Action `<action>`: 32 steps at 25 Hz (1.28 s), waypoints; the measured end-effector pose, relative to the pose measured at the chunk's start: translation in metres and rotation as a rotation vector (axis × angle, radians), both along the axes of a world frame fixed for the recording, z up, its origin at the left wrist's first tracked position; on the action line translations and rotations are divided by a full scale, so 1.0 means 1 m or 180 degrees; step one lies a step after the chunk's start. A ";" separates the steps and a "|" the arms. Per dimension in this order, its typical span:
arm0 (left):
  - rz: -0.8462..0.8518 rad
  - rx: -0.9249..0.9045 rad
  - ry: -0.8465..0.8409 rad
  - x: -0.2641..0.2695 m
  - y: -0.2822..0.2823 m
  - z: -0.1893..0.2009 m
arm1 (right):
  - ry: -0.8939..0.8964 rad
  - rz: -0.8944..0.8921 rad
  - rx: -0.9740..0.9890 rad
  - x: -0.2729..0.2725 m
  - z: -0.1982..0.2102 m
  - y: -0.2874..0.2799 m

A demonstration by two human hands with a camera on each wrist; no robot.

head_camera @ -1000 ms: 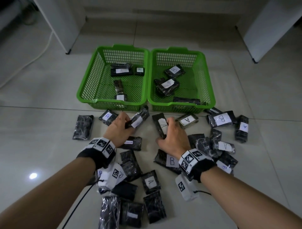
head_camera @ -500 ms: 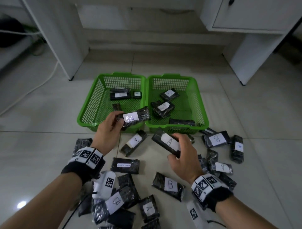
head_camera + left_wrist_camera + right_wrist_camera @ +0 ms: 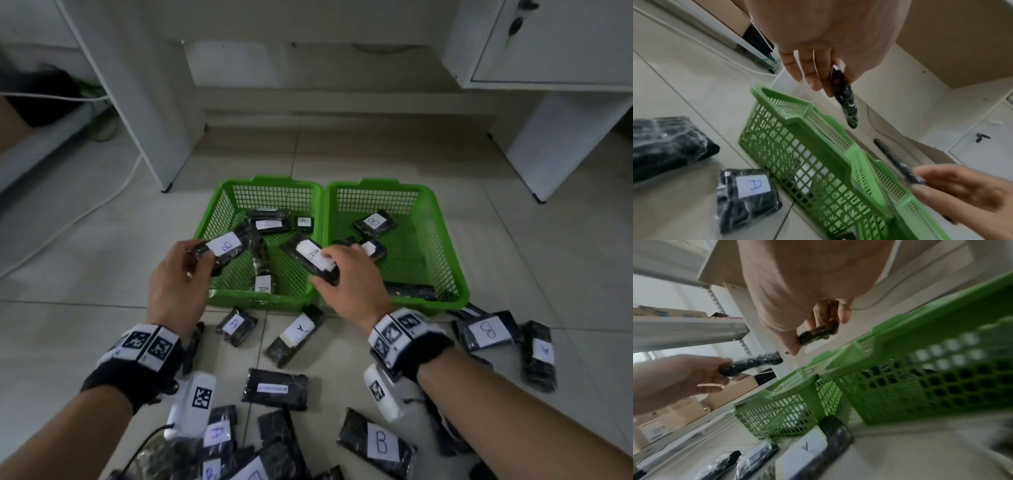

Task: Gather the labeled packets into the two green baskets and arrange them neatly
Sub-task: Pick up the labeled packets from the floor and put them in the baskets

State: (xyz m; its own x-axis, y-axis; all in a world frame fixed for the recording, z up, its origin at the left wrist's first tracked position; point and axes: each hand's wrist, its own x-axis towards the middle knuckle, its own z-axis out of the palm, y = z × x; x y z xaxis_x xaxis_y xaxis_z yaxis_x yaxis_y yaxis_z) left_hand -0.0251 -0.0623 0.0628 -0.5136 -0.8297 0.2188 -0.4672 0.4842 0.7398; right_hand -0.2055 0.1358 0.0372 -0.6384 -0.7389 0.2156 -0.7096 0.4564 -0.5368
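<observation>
Green mesh baskets sit side by side at frame centre — left basket (image 3: 219, 219) has A-labelled packets in it, right basket (image 3: 442, 240) has a B. Left hand (image 3: 178, 284) pinches the B packet (image 3: 226, 250) by one end over the left basket; right hand (image 3: 352, 281) pinches the A packet (image 3: 310, 257) between thumb and curled fingers above the shared rim. Probably each should cross to its matching basket — lower flat, label up, parallel to those inside. Packets are slim black oblongs in crinkly glossy wrap with white paper labels; more lie scattered on the tiled floor (image 3: 85, 274) at lower frame.
</observation>
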 end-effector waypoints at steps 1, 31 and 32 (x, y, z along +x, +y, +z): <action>-0.0017 0.0024 0.0146 0.003 -0.004 0.003 | 0.0028 0.0117 0.0159 -0.001 0.003 -0.019; -0.1912 -0.1375 -0.1588 -0.107 0.105 -0.043 | 0.0543 -0.0679 0.0005 0.021 -0.050 0.159; -0.1977 -0.1359 -0.1582 -0.100 0.107 -0.044 | 0.0474 -0.0600 -0.0117 0.034 -0.048 0.161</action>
